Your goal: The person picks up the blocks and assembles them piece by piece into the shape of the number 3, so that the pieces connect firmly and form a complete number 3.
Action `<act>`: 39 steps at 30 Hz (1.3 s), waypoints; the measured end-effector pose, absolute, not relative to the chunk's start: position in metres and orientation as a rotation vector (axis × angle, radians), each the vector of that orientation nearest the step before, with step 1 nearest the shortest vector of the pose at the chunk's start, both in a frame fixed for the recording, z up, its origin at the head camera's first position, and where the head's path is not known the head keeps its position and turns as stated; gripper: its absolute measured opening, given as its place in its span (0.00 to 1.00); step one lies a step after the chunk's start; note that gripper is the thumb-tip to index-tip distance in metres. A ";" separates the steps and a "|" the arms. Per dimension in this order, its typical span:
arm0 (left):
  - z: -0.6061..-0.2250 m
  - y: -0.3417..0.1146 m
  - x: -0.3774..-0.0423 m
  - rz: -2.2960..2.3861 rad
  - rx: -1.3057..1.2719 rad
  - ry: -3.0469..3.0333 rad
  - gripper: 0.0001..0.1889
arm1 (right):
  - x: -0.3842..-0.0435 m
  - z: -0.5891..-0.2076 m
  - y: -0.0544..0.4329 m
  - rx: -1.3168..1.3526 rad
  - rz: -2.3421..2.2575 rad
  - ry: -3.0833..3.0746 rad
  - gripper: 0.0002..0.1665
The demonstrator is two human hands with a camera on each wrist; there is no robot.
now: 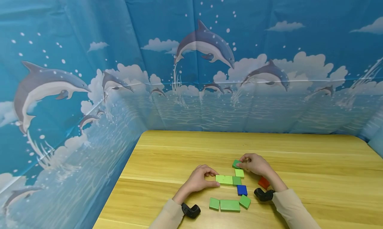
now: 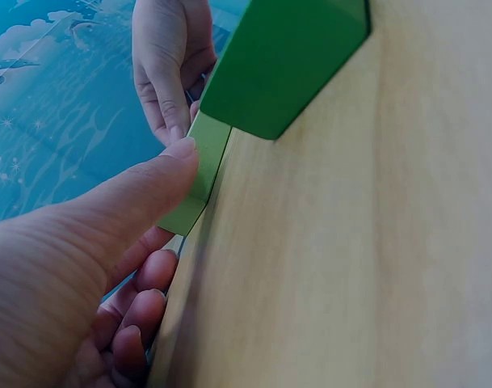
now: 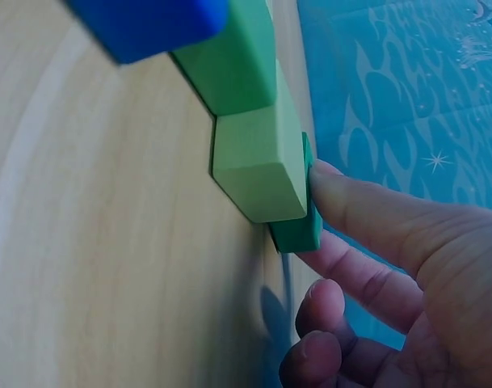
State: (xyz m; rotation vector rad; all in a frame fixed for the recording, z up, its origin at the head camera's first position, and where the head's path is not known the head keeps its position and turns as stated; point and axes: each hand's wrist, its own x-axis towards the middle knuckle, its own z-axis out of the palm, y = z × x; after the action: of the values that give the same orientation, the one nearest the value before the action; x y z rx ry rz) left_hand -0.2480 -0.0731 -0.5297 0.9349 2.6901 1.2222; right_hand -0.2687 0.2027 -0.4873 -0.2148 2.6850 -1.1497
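Observation:
My left hand (image 1: 198, 179) pinches the left end of a long light green block (image 1: 224, 180), thumb and fingers on opposite sides. In the left wrist view the thumb lies along the light green block (image 2: 199, 166). My right hand (image 1: 256, 164) pinches a small dark green block (image 1: 236, 164) between thumb and finger, its other fingers curled. Close below that stands a small light green block (image 1: 239, 173). A mid-green block (image 1: 237, 181) adjoins the long block's right end, with a blue block (image 1: 242, 190) just below it.
Nearer the front of the wooden table (image 1: 143, 189) lie a small green block (image 1: 214, 203), a long green block (image 1: 229, 205) and a tilted green block (image 1: 245, 201). A red block (image 1: 263, 183) lies partly behind the right forearm. A dolphin-print curtain (image 1: 209, 115) stands behind the table.

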 end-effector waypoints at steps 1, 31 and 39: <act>-0.530 -0.073 -0.248 1.223 0.933 2.690 0.16 | -0.268 -0.487 0.203 -0.216 -1.154 2.683 0.19; -0.527 -0.070 -0.246 1.246 0.924 2.670 0.17 | -0.259 -0.473 0.235 -0.269 -1.292 2.864 0.24; -0.529 -0.071 -0.248 1.243 0.929 2.679 0.17 | -0.237 -0.464 0.276 -0.289 -1.143 2.893 0.23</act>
State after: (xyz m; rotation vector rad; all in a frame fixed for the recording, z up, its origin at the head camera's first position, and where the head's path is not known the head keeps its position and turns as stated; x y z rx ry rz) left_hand -0.2485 -0.0713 -0.5295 0.9287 2.6787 1.2428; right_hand -0.2373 0.2756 -0.4638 -0.2890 2.8932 -1.1430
